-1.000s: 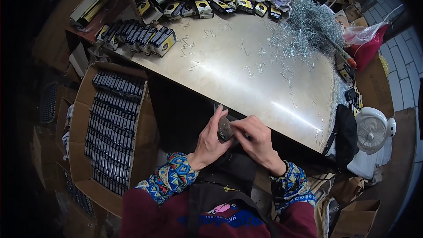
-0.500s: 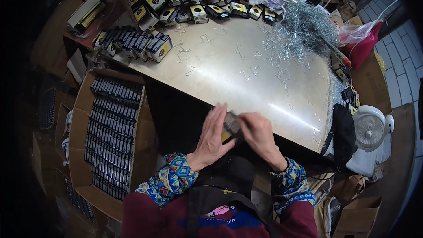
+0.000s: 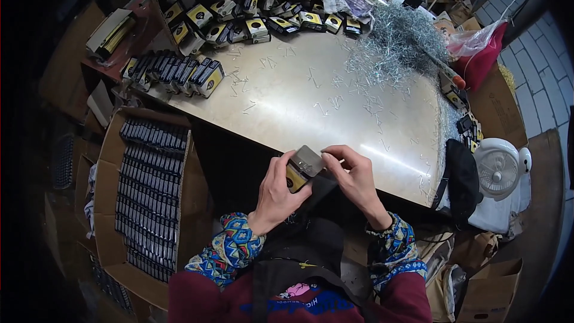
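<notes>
My left hand [image 3: 279,192] is closed round a small yellow and black cardboard box [image 3: 295,180] in front of my body, by the near edge of the table. The box's grey top flap [image 3: 308,158] stands open, with small shiny bits showing at its base. Close to the flap's right edge, my right hand [image 3: 355,178] has its thumb and forefinger pinched together. Whether those fingertips hold the flap or something thin cannot be made out. Bent wire pieces [image 3: 320,107] lie scattered on the metal-topped table [image 3: 281,116] beyond both hands.
Many similar boxes [image 3: 257,29] are heaped at the back, and a row of them [image 3: 179,73] stands at the table's left. A large carton [image 3: 109,203] of packed boxes sits to my left. Tangled wire pieces [image 3: 394,42] pile up at back right, near a white fan [image 3: 497,168].
My right hand has drawn slightly right, off the box top, uncovering the grey flap. The box is tilted so its open top shows. The whole view has shifted a little.
</notes>
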Motion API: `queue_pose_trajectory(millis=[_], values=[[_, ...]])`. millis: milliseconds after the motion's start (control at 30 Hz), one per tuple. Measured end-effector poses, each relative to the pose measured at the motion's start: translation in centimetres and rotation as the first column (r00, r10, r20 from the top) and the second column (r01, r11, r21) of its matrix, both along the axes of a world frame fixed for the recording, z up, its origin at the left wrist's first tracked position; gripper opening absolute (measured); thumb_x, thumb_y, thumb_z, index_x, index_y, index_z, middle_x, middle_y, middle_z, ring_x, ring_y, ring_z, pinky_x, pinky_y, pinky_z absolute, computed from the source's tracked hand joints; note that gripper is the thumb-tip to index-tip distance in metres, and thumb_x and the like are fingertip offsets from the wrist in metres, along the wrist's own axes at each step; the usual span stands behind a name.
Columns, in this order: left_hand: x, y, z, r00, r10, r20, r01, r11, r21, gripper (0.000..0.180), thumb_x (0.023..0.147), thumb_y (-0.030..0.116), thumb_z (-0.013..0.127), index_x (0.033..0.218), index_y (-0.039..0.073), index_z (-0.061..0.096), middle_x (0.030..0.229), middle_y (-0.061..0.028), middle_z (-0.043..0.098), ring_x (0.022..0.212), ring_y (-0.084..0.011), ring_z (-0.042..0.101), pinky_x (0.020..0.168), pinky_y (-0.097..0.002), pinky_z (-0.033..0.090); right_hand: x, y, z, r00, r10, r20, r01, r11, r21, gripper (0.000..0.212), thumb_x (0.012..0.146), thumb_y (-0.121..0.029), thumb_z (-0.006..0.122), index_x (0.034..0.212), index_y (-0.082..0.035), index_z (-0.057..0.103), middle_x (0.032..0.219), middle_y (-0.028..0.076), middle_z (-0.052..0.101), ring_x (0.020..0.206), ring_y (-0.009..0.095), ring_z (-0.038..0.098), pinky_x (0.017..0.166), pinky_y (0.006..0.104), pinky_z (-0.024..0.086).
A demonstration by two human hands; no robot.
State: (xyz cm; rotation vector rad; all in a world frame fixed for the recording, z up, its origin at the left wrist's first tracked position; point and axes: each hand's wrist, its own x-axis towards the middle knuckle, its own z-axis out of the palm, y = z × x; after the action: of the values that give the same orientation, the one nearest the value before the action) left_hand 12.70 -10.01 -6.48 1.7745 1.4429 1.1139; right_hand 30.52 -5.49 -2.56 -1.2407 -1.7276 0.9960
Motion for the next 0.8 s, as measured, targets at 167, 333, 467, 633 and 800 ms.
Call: queue_pose_trajectory(millis=[167,333,467,633,800], values=[[0.5,-0.2,-0.3,0.999,0.025,-0.042,-0.018,0.986,0.165,0.073,0.07,0.01,0.077,0.132,0.0,0.04,0.109,-0.0204,0.055,0.095,-0.0382,0.06,0.079,-0.0409,0.051,-1.4,-1.2,-0.5,0.977,0.038,0.211,-0.137,0.867,0.478,0.015,0.087,-0.005,0.067,0.101,0.0,0.064,0.117,0.018,0.06,0.082,0.021,0.068,0.07,0.0298,0.055],[-0.3,-0.1,0.1,0.999,0.045,-0.013,-0.044,0.996,0.077,0.077,0.072,0.013,0.078,0.136,0.0,0.037,0.113,-0.0225,0.056,0.099,-0.0404,0.061,0.082,-0.0412,0.052,-1.5,-1.8,-1.1,0.992,-0.077,-0.1,0.094,0.979,0.179,0.014,0.088,-0.003,0.066,0.102,0.001,0.065,0.115,0.016,0.062,0.09,0.019,0.065,0.079,0.0299,0.053],[-0.7,-0.1,0.1,0.992,0.04,0.123,-0.046,0.998,0.042,0.083,0.075,0.015,0.078,0.142,0.002,0.031,0.123,-0.0232,0.055,0.107,-0.0346,0.062,0.09,-0.0375,0.051,-1.3,-2.8,-1.9,0.98,-0.072,-0.185,0.1,0.984,0.147,0.011,0.09,-0.004,0.064,0.098,0.004,0.066,0.11,0.012,0.064,0.094,0.018,0.064,0.081,0.0278,0.051],[-1.0,0.0,-0.1,0.948,-0.031,0.318,0.048,0.998,-0.047,0.085,0.074,0.014,0.078,0.144,0.003,0.03,0.123,-0.0216,0.056,0.109,-0.0308,0.061,0.093,-0.0361,0.049,-0.4,-2.5,-2.0,0.981,0.06,-0.187,-0.068,0.997,-0.039,0.01,0.088,-0.005,0.067,0.094,0.003,0.067,0.107,0.013,0.066,0.095,0.017,0.059,0.08,0.0279,0.047],[-0.9,-0.6,0.1,1.0,-0.008,0.027,0.006,0.996,0.086,0.085,0.073,0.016,0.078,0.144,0.006,0.031,0.117,-0.0211,0.056,0.099,-0.0386,0.063,0.083,-0.0413,0.053,-1.3,-0.8,-0.1,0.997,0.054,0.055,-0.068,0.958,0.28,0.011,0.087,-0.004,0.067,0.096,0.003,0.067,0.113,0.017,0.065,0.096,0.019,0.063,0.082,0.0283,0.05]])
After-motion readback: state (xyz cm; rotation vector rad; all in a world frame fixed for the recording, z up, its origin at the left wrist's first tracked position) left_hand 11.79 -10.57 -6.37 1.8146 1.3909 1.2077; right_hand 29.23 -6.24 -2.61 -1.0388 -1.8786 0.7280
